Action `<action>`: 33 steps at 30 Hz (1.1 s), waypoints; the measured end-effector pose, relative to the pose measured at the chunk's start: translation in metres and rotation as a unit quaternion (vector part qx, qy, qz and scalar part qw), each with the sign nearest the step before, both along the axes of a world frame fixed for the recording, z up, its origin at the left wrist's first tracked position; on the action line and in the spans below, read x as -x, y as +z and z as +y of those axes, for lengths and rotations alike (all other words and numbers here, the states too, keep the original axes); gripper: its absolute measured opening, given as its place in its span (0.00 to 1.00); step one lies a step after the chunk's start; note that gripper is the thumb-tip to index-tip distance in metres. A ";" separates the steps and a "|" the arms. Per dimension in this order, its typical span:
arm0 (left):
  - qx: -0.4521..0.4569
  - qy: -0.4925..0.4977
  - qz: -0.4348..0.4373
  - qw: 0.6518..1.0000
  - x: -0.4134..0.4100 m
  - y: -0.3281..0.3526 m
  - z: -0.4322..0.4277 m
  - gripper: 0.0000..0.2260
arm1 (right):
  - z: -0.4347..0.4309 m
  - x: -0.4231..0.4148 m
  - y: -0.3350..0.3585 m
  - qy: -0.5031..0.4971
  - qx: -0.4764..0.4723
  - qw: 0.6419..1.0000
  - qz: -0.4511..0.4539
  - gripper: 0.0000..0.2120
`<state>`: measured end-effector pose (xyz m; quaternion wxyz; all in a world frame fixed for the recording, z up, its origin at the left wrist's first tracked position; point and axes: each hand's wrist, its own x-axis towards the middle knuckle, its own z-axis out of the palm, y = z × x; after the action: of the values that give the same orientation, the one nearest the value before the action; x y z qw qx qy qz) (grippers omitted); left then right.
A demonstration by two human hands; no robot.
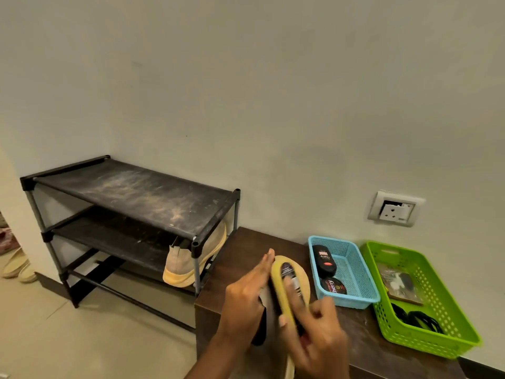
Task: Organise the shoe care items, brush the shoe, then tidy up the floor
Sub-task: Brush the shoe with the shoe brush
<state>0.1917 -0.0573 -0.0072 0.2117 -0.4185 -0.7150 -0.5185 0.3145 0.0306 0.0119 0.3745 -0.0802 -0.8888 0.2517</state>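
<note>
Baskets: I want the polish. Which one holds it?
The blue basket: it holds a black polish bottle and a round tin. The green basket holds only black cords and a packet.

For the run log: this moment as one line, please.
phase: brushing | left hand: flat against shoe | right hand: grips brush against shoe | polish bottle: in blue basket
</note>
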 end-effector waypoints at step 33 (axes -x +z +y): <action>0.012 -0.011 -0.016 1.000 0.007 -0.004 0.012 0.28 | 0.023 0.008 -0.004 -0.028 0.037 0.999 -0.023 0.24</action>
<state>0.1848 -0.0451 -0.0116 0.1893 -0.4208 -0.7195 -0.5190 0.3062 0.0533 0.0083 0.3576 -0.1246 -0.8847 0.2719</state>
